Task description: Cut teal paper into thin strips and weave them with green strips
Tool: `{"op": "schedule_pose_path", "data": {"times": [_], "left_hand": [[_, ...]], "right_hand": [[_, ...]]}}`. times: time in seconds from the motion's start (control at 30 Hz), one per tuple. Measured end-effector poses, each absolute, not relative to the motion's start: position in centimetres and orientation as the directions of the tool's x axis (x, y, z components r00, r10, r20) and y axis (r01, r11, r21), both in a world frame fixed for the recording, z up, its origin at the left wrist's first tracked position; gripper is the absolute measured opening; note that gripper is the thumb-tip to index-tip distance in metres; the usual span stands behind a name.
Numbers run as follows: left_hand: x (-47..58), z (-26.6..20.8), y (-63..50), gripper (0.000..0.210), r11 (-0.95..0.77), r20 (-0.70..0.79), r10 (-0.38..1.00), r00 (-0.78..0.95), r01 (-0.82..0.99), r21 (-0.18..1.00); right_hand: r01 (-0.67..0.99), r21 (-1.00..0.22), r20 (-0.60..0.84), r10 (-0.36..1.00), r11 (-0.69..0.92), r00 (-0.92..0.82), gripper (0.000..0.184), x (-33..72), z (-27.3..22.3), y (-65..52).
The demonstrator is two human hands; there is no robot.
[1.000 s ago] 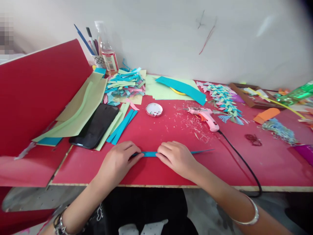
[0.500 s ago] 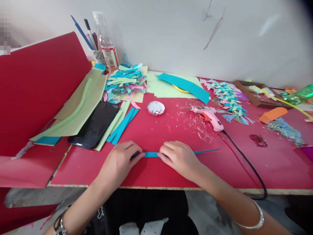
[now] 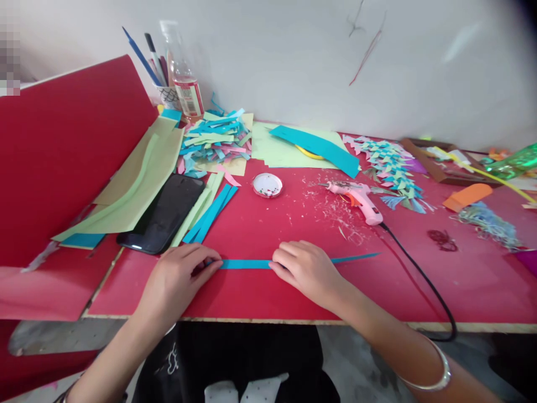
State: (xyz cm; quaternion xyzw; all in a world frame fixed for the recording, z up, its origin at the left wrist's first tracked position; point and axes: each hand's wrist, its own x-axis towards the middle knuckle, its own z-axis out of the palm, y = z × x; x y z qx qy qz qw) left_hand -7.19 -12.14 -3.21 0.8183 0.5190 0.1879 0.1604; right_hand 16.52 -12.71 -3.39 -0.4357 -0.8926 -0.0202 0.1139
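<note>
A narrow blue paper strip (image 3: pixel 245 264) lies across the front of the red table, with its thin end pointing right. My left hand (image 3: pixel 180 274) pinches the strip toward its left end, which the fingers hide. Farther right, my right hand (image 3: pixel 304 271) grips the same strip between thumb and fingers. A bare stretch of blue shows between the hands. Just above my left hand lie more blue strips (image 3: pixel 212 215) and pale green strips (image 3: pixel 197 207), beside a black phone (image 3: pixel 165 212).
A pink glue gun (image 3: pixel 356 198) with a black cord lies right of a small white lid (image 3: pixel 267 185). Behind are a heap of cut paper strips (image 3: pixel 218 137), a bottle (image 3: pixel 187 84) and a woven paper piece (image 3: pixel 390 165). A red board (image 3: pixel 71 157) slants at left.
My left hand has moved left along the strip, so more blue shows between my hands. My right hand stays nearly in place.
</note>
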Motion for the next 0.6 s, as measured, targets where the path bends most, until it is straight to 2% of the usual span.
{"op": "schedule_pose_path", "data": {"times": [0.2,0.4,0.53,0.6], "left_hand": [[-7.0,-3.3,-12.3,0.027,-0.364,0.099,0.929,0.357,0.827,0.429],[-6.7,-2.9,-12.3,0.024,-0.379,0.080,0.925,0.372,0.887,0.263],[-5.7,-2.5,-12.6,0.026,-0.487,0.201,0.863,0.462,0.868,0.096],[-4.8,-2.4,-13.2,0.028,-0.588,0.239,0.789,0.567,0.809,0.022]], "right_hand": [[0.781,-0.061,0.210,0.773,0.621,-0.598,0.022,16.5,-3.3,-12.7],[0.781,-0.060,0.214,0.772,0.621,-0.598,0.022,16.5,-3.3,-12.6],[0.781,-0.057,0.217,0.772,0.621,-0.598,0.022,16.5,-3.4,-12.6],[0.780,-0.060,0.214,0.771,0.623,-0.599,0.021,16.4,-3.4,-12.6]]}}
